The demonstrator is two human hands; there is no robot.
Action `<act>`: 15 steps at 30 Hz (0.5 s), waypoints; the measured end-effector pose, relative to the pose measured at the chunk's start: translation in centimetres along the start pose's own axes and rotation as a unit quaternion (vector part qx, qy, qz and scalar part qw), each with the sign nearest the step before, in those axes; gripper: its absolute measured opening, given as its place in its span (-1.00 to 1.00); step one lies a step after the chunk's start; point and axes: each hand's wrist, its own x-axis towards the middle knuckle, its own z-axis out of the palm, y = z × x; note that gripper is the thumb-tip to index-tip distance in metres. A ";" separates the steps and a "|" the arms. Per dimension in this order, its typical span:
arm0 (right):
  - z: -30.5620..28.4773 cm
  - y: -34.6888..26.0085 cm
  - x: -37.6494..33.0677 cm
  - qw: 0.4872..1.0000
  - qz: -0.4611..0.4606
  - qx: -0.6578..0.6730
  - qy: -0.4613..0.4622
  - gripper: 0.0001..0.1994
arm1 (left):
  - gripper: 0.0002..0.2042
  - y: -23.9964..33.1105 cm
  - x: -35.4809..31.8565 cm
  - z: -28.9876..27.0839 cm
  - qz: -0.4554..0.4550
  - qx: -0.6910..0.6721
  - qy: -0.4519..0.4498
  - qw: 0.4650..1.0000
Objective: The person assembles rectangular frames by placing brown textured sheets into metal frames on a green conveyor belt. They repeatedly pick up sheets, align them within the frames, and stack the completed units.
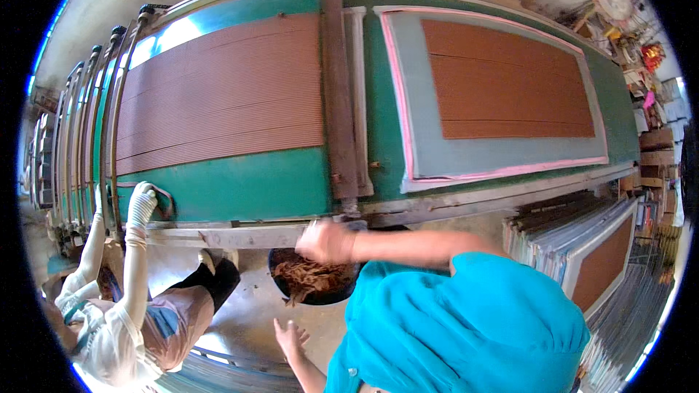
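While the right hand [325, 241] blurs, fingers unreadable, over a black tub [313, 295] of loose brown fibre [309, 274] below the counter's [240, 189] near edge, the left hand [290, 338] spreads empty; light, soft stuff, best scooped.

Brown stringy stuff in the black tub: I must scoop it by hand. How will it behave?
The brown stringy stuff lies in a tangled, uneven heap, so it is probably floppy and comes up in clumps, strands trailing. It looks loose, so likely light for its bulk. The black tub is low and wide, so unlikely to tip.
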 end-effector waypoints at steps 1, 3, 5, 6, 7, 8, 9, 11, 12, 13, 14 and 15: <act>-2.0 3.1 -1.5 0.995 0.066 -0.051 0.053 -0.86 | -0.45 -0.6 -0.4 -0.3 -0.009 -0.069 -0.022 0.997; -4.5 11.0 -6.0 0.949 0.260 -0.093 0.152 -0.81 | -0.60 -1.2 -1.4 -1.0 0.003 -0.147 -0.032 0.989; -8.2 13.1 -8.5 0.877 0.447 -0.156 0.081 -0.81 | -0.62 -2.9 -1.5 -1.2 0.035 -0.135 -0.019 0.990; -8.5 14.3 -10.0 0.848 0.497 -0.170 0.066 -0.81 | -0.63 -3.6 -1.3 -1.3 0.052 -0.128 -0.011 0.990; -8.0 15.1 -11.8 0.861 0.480 -0.162 0.048 -0.80 | -0.64 -4.4 -1.1 -1.6 0.061 -0.116 -0.003 0.991; -7.3 16.0 -13.7 0.873 0.461 -0.154 0.032 -0.80 | -0.65 -4.8 -1.1 -1.9 0.062 -0.111 -0.003 0.992; -6.6 17.6 -15.2 0.882 0.438 -0.168 0.043 -0.85 | -0.65 -5.0 -1.0 -2.3 0.066 -0.105 -0.003 0.992; -6.7 17.3 -15.2 0.886 0.431 -0.144 0.098 -0.89 | -0.65 -6.1 -1.0 -3.0 0.075 -0.121 -0.001 0.990; -6.1 17.0 -14.7 0.891 0.396 -0.154 0.160 -0.90 | -0.65 -6.9 -0.9 -3.6 0.076 -0.120 0.001 0.990; -5.8 15.3 -12.9 0.908 0.348 -0.128 0.194 -0.87 | -0.65 -7.7 -0.6 -4.0 0.079 -0.121 0.002 0.989; -5.7 13.5 -10.6 0.925 0.312 -0.126 0.178 -0.87 | -0.64 -8.1 -0.3 -4.4 0.083 -0.122 0.002 0.989; -4.0 14.7 -9.4 0.948 0.201 -0.158 0.188 -0.87 | -0.65 -7.8 0.1 -4.4 0.088 -0.122 -0.002 0.989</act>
